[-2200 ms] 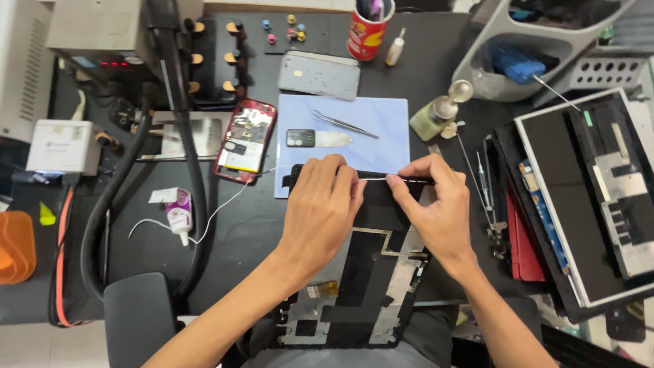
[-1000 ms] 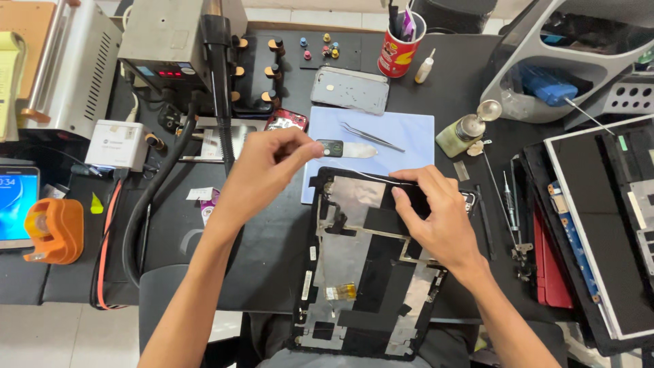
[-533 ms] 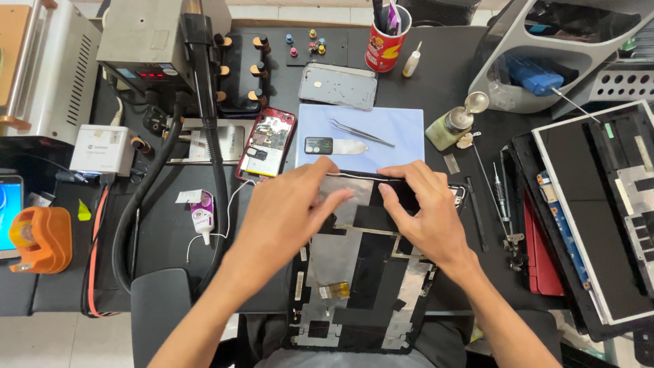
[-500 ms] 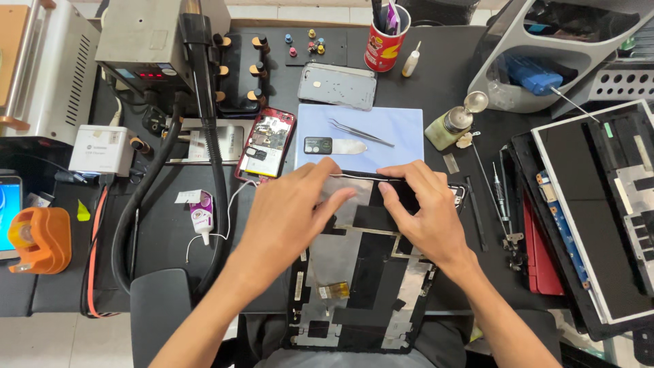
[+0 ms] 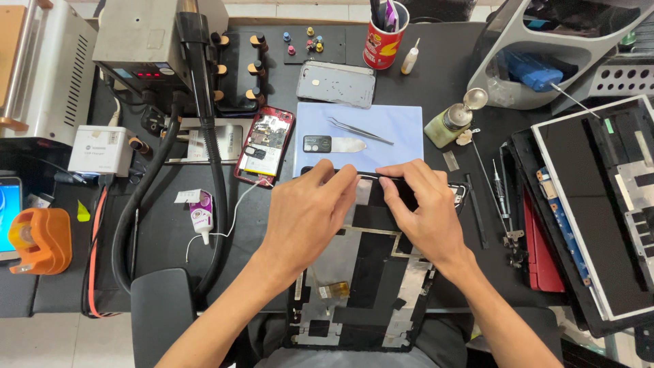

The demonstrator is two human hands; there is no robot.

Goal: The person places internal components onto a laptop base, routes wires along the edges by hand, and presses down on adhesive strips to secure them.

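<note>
While left hand [image 5: 310, 215] and right hand [image 5: 424, 211] pinch the back panel's [image 5: 361, 286] top edge, seemingly gripping a thin strip, uneven pulling could crack it.

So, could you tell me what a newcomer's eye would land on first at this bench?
Both hands, left and right, press their fingers on the top edge of a large black back cover at centre. Just beyond lies a pale blue mat with tweezers, and left of it an opened red phone. An orange tape dispenser stands out at far left.
</note>
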